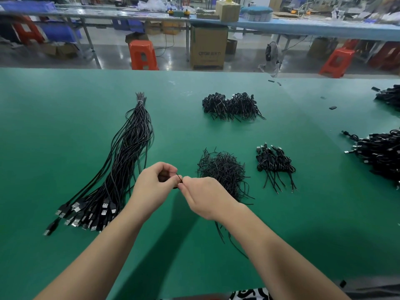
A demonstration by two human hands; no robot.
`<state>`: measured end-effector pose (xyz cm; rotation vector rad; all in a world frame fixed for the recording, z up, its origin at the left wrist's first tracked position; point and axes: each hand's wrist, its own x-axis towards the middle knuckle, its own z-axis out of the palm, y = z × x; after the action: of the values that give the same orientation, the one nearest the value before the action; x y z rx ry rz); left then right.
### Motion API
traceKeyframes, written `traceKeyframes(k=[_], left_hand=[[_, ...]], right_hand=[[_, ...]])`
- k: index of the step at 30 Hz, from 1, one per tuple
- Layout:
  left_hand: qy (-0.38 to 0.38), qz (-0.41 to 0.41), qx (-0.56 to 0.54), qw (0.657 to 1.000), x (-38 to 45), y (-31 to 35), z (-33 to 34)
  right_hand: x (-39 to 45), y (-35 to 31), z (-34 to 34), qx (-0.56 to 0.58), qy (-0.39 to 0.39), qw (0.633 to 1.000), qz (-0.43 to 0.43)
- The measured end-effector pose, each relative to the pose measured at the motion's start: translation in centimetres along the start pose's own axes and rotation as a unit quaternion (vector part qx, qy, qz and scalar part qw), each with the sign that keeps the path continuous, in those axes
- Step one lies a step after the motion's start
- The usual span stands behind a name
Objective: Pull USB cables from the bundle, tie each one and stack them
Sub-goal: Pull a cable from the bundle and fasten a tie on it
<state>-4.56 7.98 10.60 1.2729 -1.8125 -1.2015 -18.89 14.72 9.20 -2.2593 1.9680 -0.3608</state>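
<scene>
Two hands: the left hand (154, 184) and the right hand (204, 197) meet just above the green surface (65, 131), near the middle, fingertips almost touching.
Left hand: fingers curled, thumb and forefinger pinching a thin black tie (179, 177); what else sits inside the curl is hidden.
Right hand: fingers curled, pinching the same tie from the right side; a small dark coil shows just under the fingertips, too hidden to name surely.
Tie: short, slanting up to the far left from the pinch.
Bundle of USB cables (127, 152): lies on the left of the surface, long axis running from the near left to the far middle; the metal plugs fan out at the near-left end, and the bare tails are gathered by a pale band at the far end.
Loose ties heap (223, 169): black strands just right of the hands, partly covered by the right forearm.
Small stack of tied cables (275, 163): right of that heap, plugs toward the far side, tails toward the near side.
Far stack of tied cables (231, 106): beyond both, near the middle.
Right-edge piles (378, 154): more black cables, cut off by the frame.
Writing: the cardboard box (208, 47) on the floor beyond the surface carries dark print, too blurred to read.
Bottom edge: a black-and-white patterned cloth (249, 294), cut off.
</scene>
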Motion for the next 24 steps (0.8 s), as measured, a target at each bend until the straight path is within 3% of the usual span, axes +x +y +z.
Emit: traceKeyframes(k=[5, 13, 18, 24], left_hand=[[0.097, 0.05, 0.148, 0.983, 0.4, -0.2, -0.1], [0.03, 0.085, 0.257, 0.962, 0.4, 1.1, 0.5], [0.015, 0.099, 0.297, 0.95, 0.5, 1.3, 0.8], [-0.01, 0.125, 0.395, 0.91, 0.8, 1.2, 1.5]], right_hand=[[0.1, 0.4, 0.6, -0.029, 0.023, 0.999, 0.007], [0.8, 0.0, 1.6, -0.133, 0.077, 0.988, 0.03], [0.6, -0.4, 1.6, -0.176, 0.039, 0.981, 0.072], [0.6, -0.1, 2.3, -0.14, 0.008, 0.989, 0.055]])
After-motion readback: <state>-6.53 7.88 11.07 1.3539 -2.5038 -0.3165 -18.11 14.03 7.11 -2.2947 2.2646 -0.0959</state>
